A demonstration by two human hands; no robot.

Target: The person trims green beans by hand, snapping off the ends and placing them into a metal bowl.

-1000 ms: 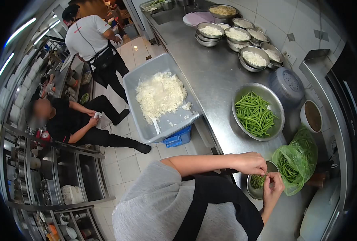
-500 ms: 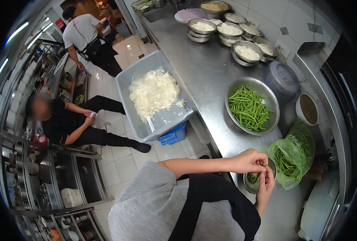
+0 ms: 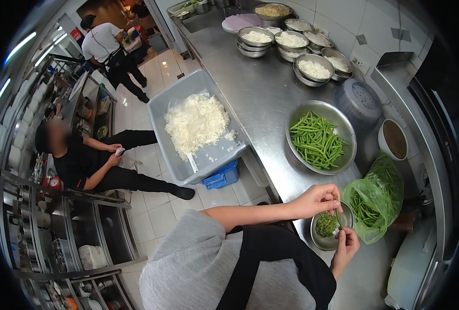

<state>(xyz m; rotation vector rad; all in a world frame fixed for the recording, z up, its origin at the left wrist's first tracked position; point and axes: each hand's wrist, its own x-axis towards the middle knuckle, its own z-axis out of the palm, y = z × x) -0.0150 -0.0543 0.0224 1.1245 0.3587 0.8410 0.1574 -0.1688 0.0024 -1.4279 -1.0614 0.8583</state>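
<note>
Above a small metal bowl (image 3: pixel 318 243), a single green bean (image 3: pixel 338 219) is stretched between my two hands. My left hand (image 3: pixel 317 200) pinches its upper end. At the lower end, the fingertips of my right hand (image 3: pixel 345 247) close on it. Thin green trimmings (image 3: pixel 326 225) lie in the small bowl. Beside my hands, a green plastic bag (image 3: pixel 395 194) holds more beans. A large metal bowl (image 3: pixel 349 129) full of green beans (image 3: pixel 316 140) rests on the steel counter (image 3: pixel 260 119), beyond the small bowl.
A grey tub (image 3: pixel 162 129) of white rice stands left of the counter. Stacked rice bowls (image 3: pixel 312 70) line the wall, near a plastic container (image 3: pixel 358 101) and a white bowl (image 3: pixel 393 139). A seated person (image 3: pixel 90 163) is at left; another person (image 3: pixel 105 46) stands farther back.
My hands have moved apart, and a bean now shows between them. The standing person has moved farther away. The view has shifted slightly.
</note>
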